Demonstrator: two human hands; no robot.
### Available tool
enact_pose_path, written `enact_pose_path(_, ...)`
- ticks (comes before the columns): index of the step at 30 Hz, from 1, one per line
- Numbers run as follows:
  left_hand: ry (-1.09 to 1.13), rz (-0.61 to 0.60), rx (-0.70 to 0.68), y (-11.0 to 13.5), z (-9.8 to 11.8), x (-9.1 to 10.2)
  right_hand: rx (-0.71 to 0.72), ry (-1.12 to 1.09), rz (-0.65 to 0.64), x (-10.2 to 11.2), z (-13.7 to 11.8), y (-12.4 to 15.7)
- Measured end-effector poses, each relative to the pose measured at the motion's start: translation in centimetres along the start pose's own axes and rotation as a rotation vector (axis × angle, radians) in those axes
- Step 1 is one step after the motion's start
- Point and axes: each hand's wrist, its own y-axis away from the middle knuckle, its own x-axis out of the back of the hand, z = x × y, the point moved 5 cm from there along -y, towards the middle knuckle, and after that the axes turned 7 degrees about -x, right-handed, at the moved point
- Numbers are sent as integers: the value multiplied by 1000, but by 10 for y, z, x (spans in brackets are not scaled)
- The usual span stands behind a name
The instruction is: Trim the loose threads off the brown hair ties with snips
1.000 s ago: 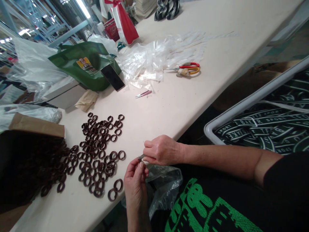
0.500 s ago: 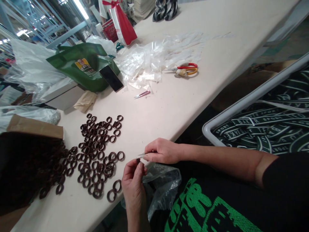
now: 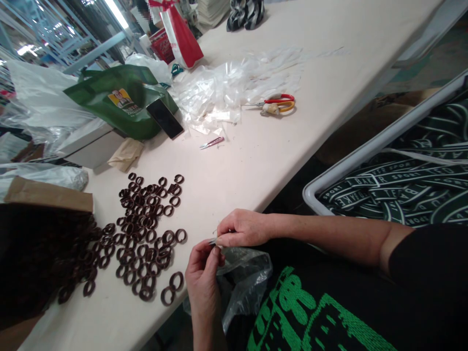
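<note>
My left hand (image 3: 203, 279) is at the table's front edge, fingers pinched on a small dark piece I cannot make out. My right hand (image 3: 242, 228) is closed on a small metal tool whose thin tip (image 3: 212, 240) meets the left fingertips. Just below both hands hangs a clear plastic bag (image 3: 244, 278). Left of my hands, several dark brown rings (image 3: 146, 229) lie spread on the cream table (image 3: 256, 161), running into a larger dark heap (image 3: 32, 253) at the far left.
Small pink-handled snips (image 3: 211, 143) and red-and-yellow scissors (image 3: 278, 104) lie farther back, by a pile of clear plastic sleeves (image 3: 226, 87). A phone (image 3: 165, 118) rests on a green bag (image 3: 117, 100). A metal-framed bin of green printed straps (image 3: 405, 187) stands at the right.
My right hand drew back a little, then brought the tool tip to the left fingertips again. The left hand stayed in place, pinched.
</note>
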Motion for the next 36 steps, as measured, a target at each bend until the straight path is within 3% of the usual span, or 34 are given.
enact_pose_path(8, -41, 18, -9, 1, 1, 2, 14, 64, 16, 4, 6, -1)
enact_pose_path(16, -28, 18, 2, 0, 0, 2, 50, 95, 110, 11, 0, 6)
enact_pose_path(22, -34, -11, -14, 1, 0, 2, 12, 34, 15, 5, 4, 3)
enact_pose_path(36, -65, -33, -22, 1, 2, -2, 33, 32, -28, 5, 4, 1)
